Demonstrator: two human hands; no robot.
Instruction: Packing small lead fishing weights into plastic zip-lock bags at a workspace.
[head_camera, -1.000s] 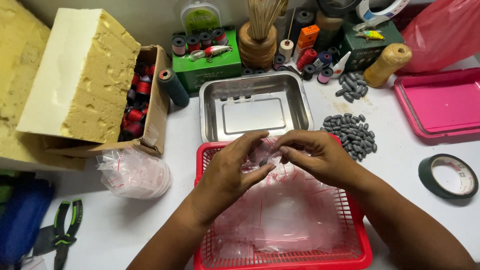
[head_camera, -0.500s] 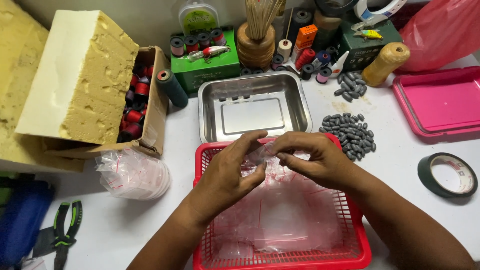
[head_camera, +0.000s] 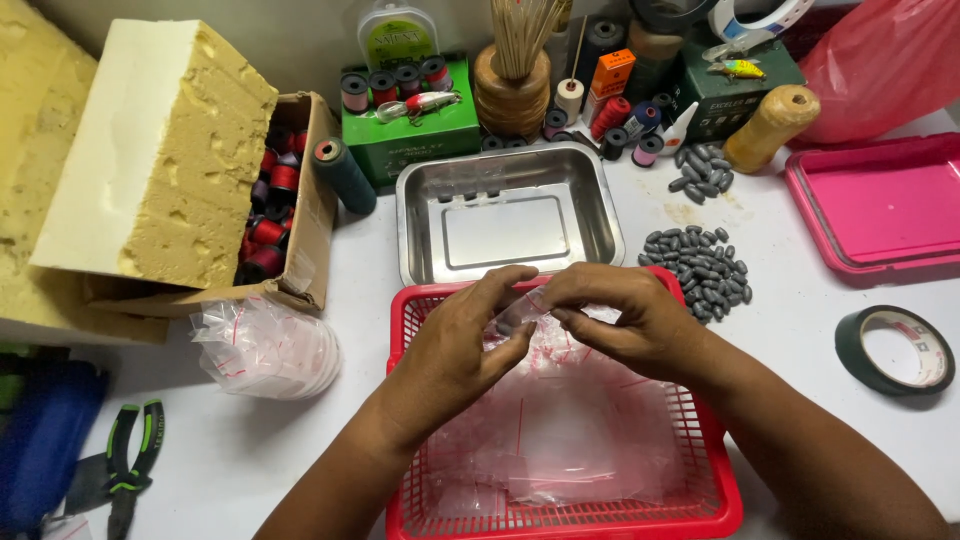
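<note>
My left hand (head_camera: 462, 345) and my right hand (head_camera: 622, 318) meet over the far end of a red plastic basket (head_camera: 412, 400), both pinching one small clear zip bag (head_camera: 530, 318) with a red seal line. A dark weight seen in the bag earlier is now hidden by my fingers. The basket holds several more clear zip bags (head_camera: 570, 430). A heap of small grey lead sinkers (head_camera: 703, 266) lies on the white table just right of my right hand. An empty steel tray (head_camera: 500, 215) stands right behind the basket.
A pile of zip bags (head_camera: 268, 345) lies left of the basket. Behind it are a cardboard box of thread spools (head_camera: 280, 205) and a foam block (head_camera: 150, 150). A pink lid (head_camera: 880, 205), a tape roll (head_camera: 893, 350), green pliers (head_camera: 125, 460) and more sinkers (head_camera: 703, 170) lie around.
My fingers have drawn closer together on the small bag and shifted slightly toward the steel tray. The dark weight visible in the bag a second ago is now covered.
</note>
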